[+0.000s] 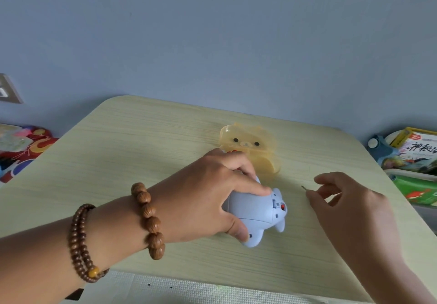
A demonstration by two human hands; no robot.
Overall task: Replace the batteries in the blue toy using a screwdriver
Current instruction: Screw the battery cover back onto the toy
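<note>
The blue toy (262, 216) lies on its side on the pale wooden table (142, 152), its underside turned up with a small red switch showing. My left hand (212, 197) grips the toy from the left, thumb under it and index finger across the top; something orange-red peeks out above the fingers. To the toy's right my right hand (350, 204) hovers just over the table. Its fingertips pinch a thin metal screwdriver (304, 188), of which only the tip shows, pointing towards the toy.
A translucent yellow bear-faced box (250, 147) stands just behind the toy. Books and a green package (416, 161) sit off the table's right edge, colourful items (21, 147) off its left. A white textured mat (189, 289) lies along the near edge.
</note>
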